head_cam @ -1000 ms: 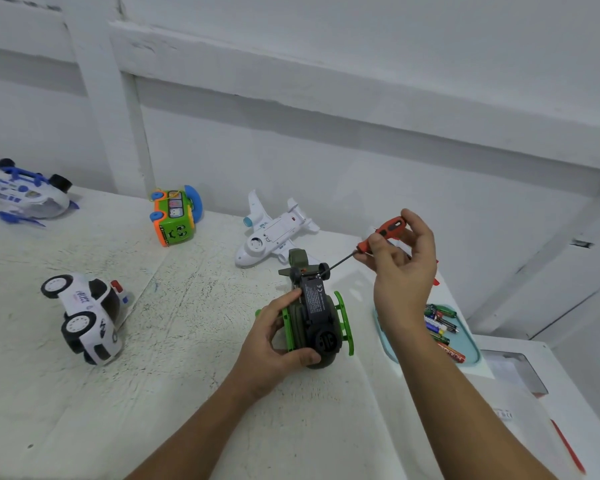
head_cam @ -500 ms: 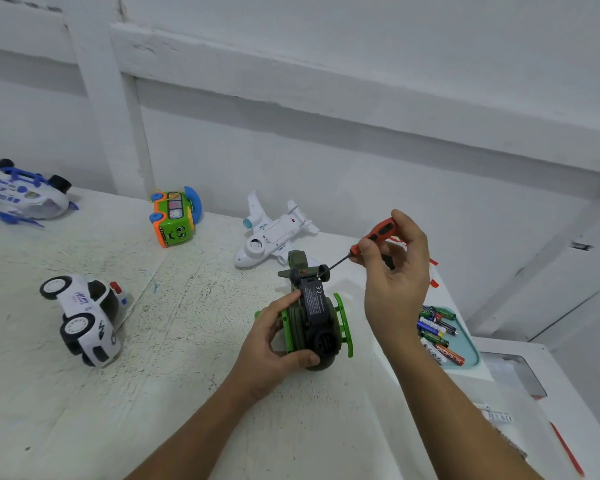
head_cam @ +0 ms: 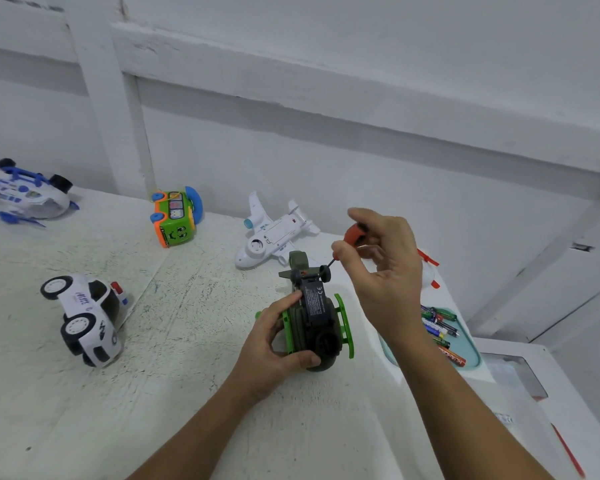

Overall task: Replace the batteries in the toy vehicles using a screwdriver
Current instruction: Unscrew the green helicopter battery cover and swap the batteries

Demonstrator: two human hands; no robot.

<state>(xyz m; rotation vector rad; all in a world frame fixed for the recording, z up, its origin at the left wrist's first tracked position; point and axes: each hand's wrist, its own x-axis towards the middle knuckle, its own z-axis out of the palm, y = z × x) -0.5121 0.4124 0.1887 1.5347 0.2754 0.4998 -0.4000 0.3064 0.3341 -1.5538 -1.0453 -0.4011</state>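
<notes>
While the left hand (head_cam: pixel 278 344) clamps the green helicopter (head_cam: pixel 317 320) belly-up near the counter's (head_cam: pixel 187 393) right edge, exposing its battery cover, the right hand (head_cam: pixel 383 268) pinches the screwdriver (head_cam: pixel 355 235) for turning.

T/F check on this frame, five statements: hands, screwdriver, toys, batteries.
1. The left hand grips the dark green toy helicopter. True.
2. The right hand holds a blue-handled screwdriver. False: the red-handled screwdriver.
3. The loose batteries lie in a teal tray. True.
4. The white police car stands on its wheels. False: it lies on its side.
5. The white toy plane is in a hand. False: it rests on the table.
</notes>
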